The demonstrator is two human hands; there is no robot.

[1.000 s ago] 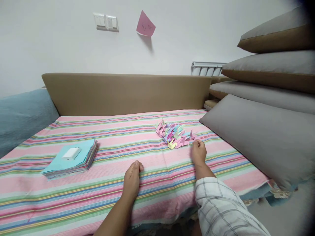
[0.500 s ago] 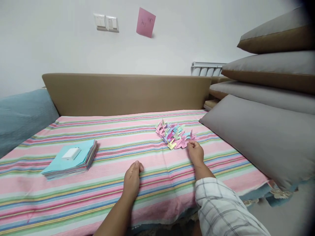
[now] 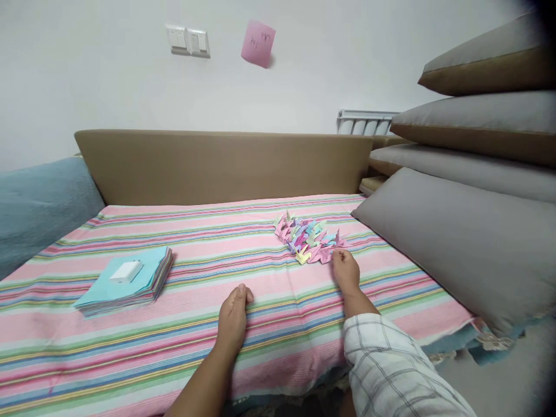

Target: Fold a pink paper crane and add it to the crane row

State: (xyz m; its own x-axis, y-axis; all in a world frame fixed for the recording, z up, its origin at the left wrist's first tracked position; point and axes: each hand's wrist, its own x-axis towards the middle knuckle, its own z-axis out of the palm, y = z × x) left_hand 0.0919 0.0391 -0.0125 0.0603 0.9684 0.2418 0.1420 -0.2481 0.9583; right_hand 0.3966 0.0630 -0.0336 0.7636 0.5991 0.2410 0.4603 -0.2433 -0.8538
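Note:
My right hand (image 3: 346, 271) lies on the striped cloth (image 3: 195, 324) with its fingers curled, the tips touching the near edge of a heap of small folded paper cranes (image 3: 306, 236) in pink, blue, yellow and green. I cannot make out whether the fingers pinch one. My left hand (image 3: 233, 319) rests on the cloth near the front, fingers closed together and curled under, with nothing seen in it. A stack of coloured square paper (image 3: 125, 282), light blue on top, lies to the left with a small white block (image 3: 125, 271) on it.
Grey cushions (image 3: 460, 243) are piled along the right side. A brown padded backboard (image 3: 226, 165) runs behind the cloth, and a blue blanket (image 3: 39, 202) lies at the left. A pink note (image 3: 258, 43) and light switches (image 3: 187, 40) are on the wall.
My right hand has slid a little left along the near edge of the crane heap. The pink note on the wall flutters. The left hand has not moved.

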